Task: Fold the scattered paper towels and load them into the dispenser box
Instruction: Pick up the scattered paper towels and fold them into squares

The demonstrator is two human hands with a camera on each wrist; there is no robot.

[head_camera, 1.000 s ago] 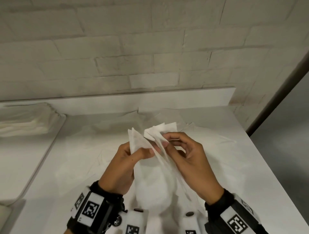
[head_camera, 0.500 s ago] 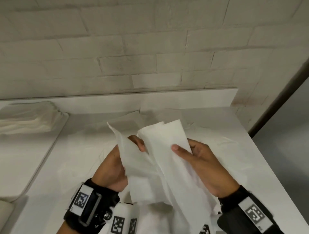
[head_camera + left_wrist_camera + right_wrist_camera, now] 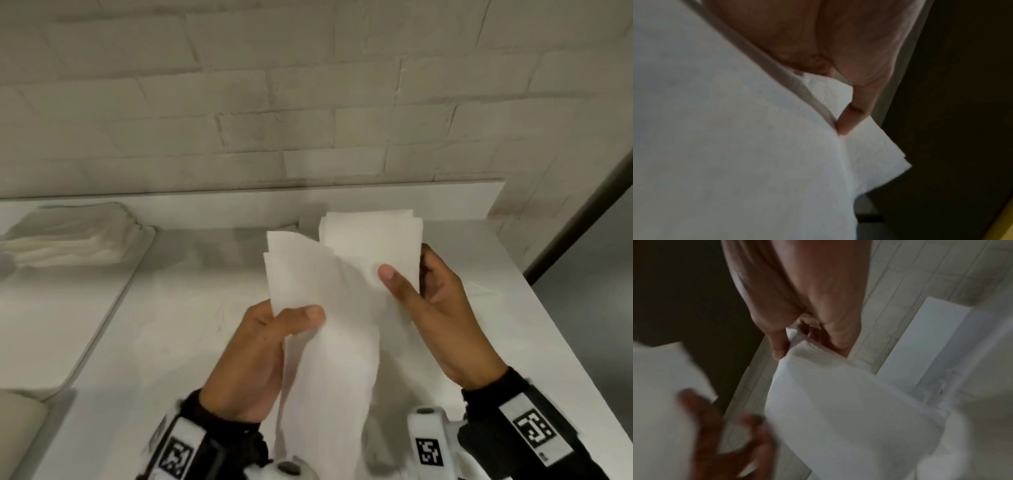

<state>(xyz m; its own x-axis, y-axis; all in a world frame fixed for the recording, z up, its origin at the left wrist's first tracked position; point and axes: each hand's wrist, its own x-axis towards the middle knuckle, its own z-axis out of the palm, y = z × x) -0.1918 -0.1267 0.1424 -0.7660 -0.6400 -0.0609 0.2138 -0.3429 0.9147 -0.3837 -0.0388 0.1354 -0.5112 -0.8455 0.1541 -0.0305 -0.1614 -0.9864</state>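
A long white paper towel hangs in the air above the white counter, held by both hands. My left hand pinches its left upper part between thumb and fingers; the left wrist view shows the thumb pressed on the paper towel. My right hand pinches the right upper part, thumb on the front, fingers behind. In the right wrist view the thumb and fingers clamp the paper towel at its top edge. Both upper ends stand side by side, the rest drapes down towards me.
A stack of folded white towels lies at the back left on a separate white surface. More flat towels lie on the counter under my hands. A brick wall stands behind; the counter's right edge drops to a grey floor.
The hands have moved apart and the towel has opened out wider. Its two upper ends have risen, and the right hand has shifted to the right.
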